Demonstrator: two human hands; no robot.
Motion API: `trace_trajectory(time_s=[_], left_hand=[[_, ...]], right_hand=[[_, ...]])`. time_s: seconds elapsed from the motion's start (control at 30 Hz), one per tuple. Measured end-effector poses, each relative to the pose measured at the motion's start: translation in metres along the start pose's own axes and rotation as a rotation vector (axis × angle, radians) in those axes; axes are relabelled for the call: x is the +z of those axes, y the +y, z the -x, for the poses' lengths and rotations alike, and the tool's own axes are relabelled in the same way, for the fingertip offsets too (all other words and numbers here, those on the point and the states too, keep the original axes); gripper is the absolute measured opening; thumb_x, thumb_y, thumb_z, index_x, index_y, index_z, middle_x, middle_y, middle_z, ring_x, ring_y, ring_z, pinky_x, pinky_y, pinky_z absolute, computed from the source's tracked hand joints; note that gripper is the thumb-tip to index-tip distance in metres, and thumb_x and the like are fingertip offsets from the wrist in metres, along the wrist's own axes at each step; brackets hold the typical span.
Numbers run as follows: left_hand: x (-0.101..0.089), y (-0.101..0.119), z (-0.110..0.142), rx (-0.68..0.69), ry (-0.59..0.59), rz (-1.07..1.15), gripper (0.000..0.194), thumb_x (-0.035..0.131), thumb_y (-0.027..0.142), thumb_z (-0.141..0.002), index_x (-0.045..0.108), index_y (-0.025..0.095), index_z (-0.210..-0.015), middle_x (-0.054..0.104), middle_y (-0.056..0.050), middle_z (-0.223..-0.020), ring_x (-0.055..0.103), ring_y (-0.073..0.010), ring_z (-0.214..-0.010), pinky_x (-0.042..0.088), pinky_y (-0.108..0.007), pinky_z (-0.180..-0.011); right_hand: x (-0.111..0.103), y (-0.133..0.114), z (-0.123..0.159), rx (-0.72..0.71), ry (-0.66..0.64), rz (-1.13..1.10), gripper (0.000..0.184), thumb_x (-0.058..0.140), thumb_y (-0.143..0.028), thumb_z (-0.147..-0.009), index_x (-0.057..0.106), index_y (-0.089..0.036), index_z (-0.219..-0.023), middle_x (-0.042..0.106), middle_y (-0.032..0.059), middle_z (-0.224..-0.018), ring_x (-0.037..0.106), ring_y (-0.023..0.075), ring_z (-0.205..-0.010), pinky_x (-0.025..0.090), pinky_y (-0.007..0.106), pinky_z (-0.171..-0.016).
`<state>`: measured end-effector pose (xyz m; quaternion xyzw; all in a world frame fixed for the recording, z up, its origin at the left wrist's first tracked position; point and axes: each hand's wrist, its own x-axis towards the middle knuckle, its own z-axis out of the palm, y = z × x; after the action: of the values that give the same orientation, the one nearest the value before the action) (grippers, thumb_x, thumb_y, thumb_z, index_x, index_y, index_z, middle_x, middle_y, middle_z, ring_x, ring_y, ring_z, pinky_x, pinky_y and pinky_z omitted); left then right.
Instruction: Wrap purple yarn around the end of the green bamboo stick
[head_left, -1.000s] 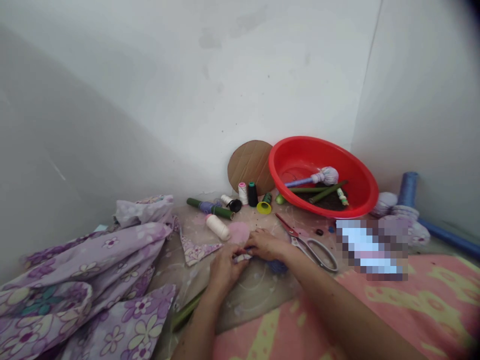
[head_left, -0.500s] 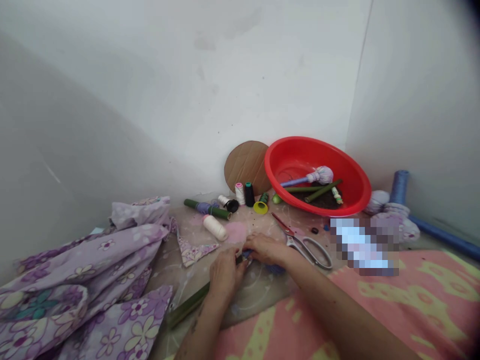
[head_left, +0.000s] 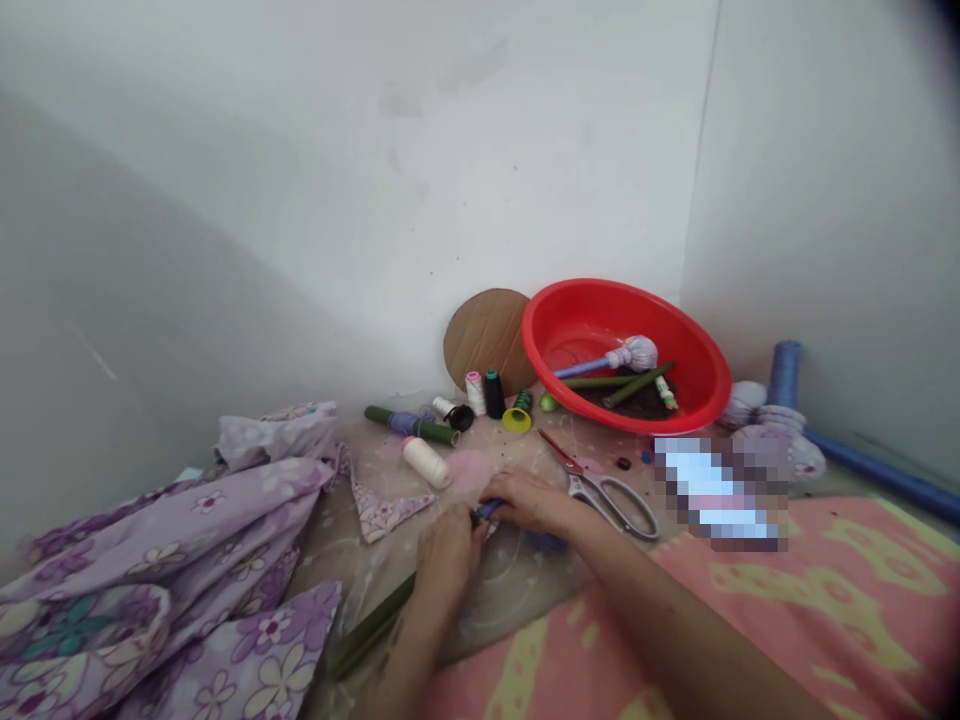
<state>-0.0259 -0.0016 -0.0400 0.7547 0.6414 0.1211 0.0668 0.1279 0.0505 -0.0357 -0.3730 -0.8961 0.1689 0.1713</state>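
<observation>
My left hand point(head_left: 448, 542) is closed around the upper end of a green bamboo stick point(head_left: 375, 625), which slants from the lower left beneath my wrist. Touching it at the stick's tip, my right hand point(head_left: 521, 500) has its fingers bent over blue yarn point(head_left: 491, 509). More of the blue yarn bunches under my right wrist. My fingers hide how the yarn sits on the stick. Just beyond my hands lie a cream thread spool point(head_left: 425, 462) and a triangular floral cloth scrap point(head_left: 386, 512). Scissors point(head_left: 592, 485) with a red blade rest right of my right hand.
Purple floral fabric point(head_left: 225, 540) is heaped on the left. A tilted red basin point(head_left: 712, 385) holding sticks leans near a cardboard disc point(head_left: 487, 340). Several spools point(head_left: 493, 395) and a yarn-wrapped bamboo piece point(head_left: 435, 430) stand or lie behind. Pink-yellow cloth point(head_left: 750, 620) covers the front right.
The view has shifted slightly, so the background sits a little further left. Both hands stay together at the stick's end, with small finger movements around the blue yarn.
</observation>
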Motion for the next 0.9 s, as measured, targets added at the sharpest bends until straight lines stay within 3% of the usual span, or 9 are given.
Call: trace_trajectory(time_s=[0.13, 0.3, 0.4, 0.57, 0.67, 0.77, 0.83, 0.9], left_hand=[[0.000, -0.010, -0.005, 0.021, 0.015, 0.134, 0.027, 0.038, 0.037, -0.077, 0.052, 0.018, -0.089, 0.060, -0.006, -0.082, 0.054, -0.0176, -0.075, 0.032, -0.025, -0.061], [-0.008, -0.017, -0.011, 0.026, -0.040, 0.531, 0.030, 0.043, 0.039, -0.073, 0.054, 0.013, -0.083, 0.059, -0.005, -0.073, 0.052, -0.0154, -0.066, 0.034, -0.023, -0.056], [-0.022, -0.014, -0.009, 0.042, -0.146, 0.763, 0.035, 0.045, 0.043, -0.071, 0.055, 0.011, -0.082, 0.057, -0.002, -0.064, 0.049, -0.0124, -0.057, 0.034, -0.021, -0.051], [-0.034, -0.017, -0.007, 0.046, -0.221, 0.898, 0.036, 0.048, 0.044, -0.069, 0.055, 0.011, -0.081, 0.051, 0.001, -0.057, 0.044, -0.0087, -0.050, 0.031, -0.018, -0.046], [-0.031, -0.025, -0.009, 0.043, -0.237, 0.963, 0.035, 0.047, 0.044, -0.070, 0.054, 0.012, -0.083, 0.050, 0.002, -0.058, 0.042, -0.0073, -0.049, 0.030, -0.017, -0.045], [-0.030, -0.029, -0.010, 0.053, -0.266, 0.998, 0.036, 0.046, 0.045, -0.072, 0.053, 0.011, -0.084, 0.049, 0.002, -0.058, 0.040, -0.0064, -0.046, 0.028, -0.017, -0.043], [-0.033, -0.028, -0.008, 0.060, -0.286, 0.997, 0.037, 0.045, 0.046, -0.072, 0.053, 0.011, -0.083, 0.049, 0.002, -0.057, 0.038, -0.0060, -0.045, 0.027, -0.017, -0.042], [-0.037, -0.026, -0.004, 0.066, -0.301, 0.984, 0.038, 0.044, 0.047, -0.072, 0.053, 0.012, -0.084, 0.049, 0.002, -0.057, 0.038, -0.0061, -0.046, 0.027, -0.016, -0.043]], right_hand=[[0.002, 0.004, 0.001, 0.024, 0.137, -0.188, 0.040, 0.058, -0.024, -0.066, 0.053, -0.018, -0.106, 0.054, 0.0071, -0.104, 0.047, 0.0187, -0.096, 0.034, 0.030, -0.083], [0.006, 0.005, -0.001, 0.177, 0.306, -0.695, 0.045, 0.048, -0.030, -0.074, 0.041, -0.017, -0.116, 0.045, 0.0096, -0.115, 0.049, 0.0153, -0.091, 0.043, 0.028, -0.072], [0.004, 0.003, -0.001, 0.254, 0.286, -0.984, 0.044, 0.043, -0.038, -0.076, 0.043, -0.018, -0.114, 0.048, 0.0100, -0.113, 0.051, 0.0164, -0.089, 0.045, 0.025, -0.060], [-0.004, 0.000, 0.005, 0.257, 0.190, -1.333, 0.047, 0.035, -0.044, -0.075, 0.046, -0.015, -0.111, 0.054, 0.0132, -0.102, 0.055, 0.0208, -0.085, 0.042, 0.021, -0.043], [-0.007, -0.002, 0.011, 0.240, 0.068, -1.362, 0.044, 0.045, -0.031, -0.067, 0.048, -0.014, -0.107, 0.058, 0.0111, -0.091, 0.057, 0.0208, -0.078, 0.039, 0.018, -0.039], [-0.007, -0.005, 0.015, 0.212, -0.047, -1.209, 0.034, 0.050, -0.018, -0.059, 0.058, -0.013, -0.091, 0.060, 0.0063, -0.080, 0.056, 0.0133, -0.061, 0.035, 0.016, -0.039], [-0.004, -0.006, 0.016, 0.216, -0.078, -1.090, 0.024, 0.052, -0.015, -0.058, 0.061, -0.012, -0.080, 0.057, 0.0002, -0.061, 0.047, 0.0062, -0.045, 0.030, 0.015, -0.038], [0.000, -0.005, 0.016, 0.250, -0.023, -1.039, 0.014, 0.053, -0.016, -0.059, 0.061, -0.011, -0.070, 0.045, -0.0057, -0.044, 0.033, 0.0025, -0.037, 0.023, 0.015, -0.037]])
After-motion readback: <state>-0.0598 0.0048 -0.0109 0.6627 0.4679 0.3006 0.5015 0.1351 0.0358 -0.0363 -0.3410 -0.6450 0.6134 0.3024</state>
